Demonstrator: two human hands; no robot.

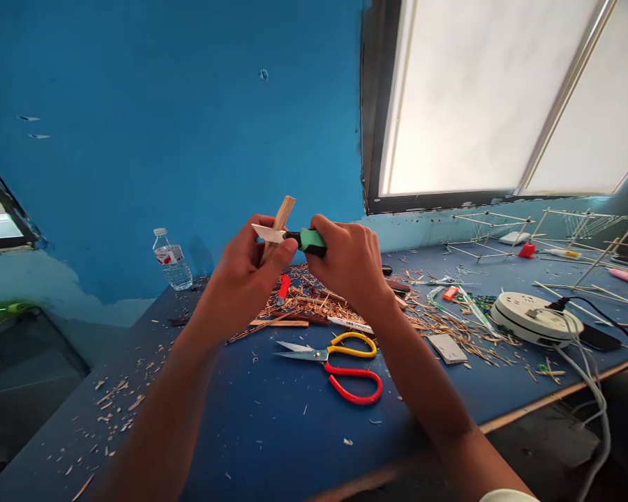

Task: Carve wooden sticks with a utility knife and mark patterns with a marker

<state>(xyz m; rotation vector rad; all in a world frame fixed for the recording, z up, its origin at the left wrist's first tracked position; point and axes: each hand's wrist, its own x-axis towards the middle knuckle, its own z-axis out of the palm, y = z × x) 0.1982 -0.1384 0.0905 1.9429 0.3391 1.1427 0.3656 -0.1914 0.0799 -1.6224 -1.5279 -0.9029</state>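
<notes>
My left hand (245, 273) is closed around a short wooden stick (284, 211), which stands up at a slant above the fingers. In my right hand (348, 258) is a knife (312, 240) with a green and black handle. Its pale blade points left and lies across the stick, just above my left fingers. The left thumb reaches up to the base of the blade. Both hands are held above the table, and the stick's lower end is hidden in the left hand. Below them a pair of scissors (319, 354) lies spread, one handle yellow and one red.
Wood shavings cover much of the blue table (272, 425). A water bottle (172, 261) stands by the wall. To the right are a white power strip (523, 314) with cables, a pale card (447, 348) and thin stick frames (486, 233). A red piece (283, 287) lies among the shavings.
</notes>
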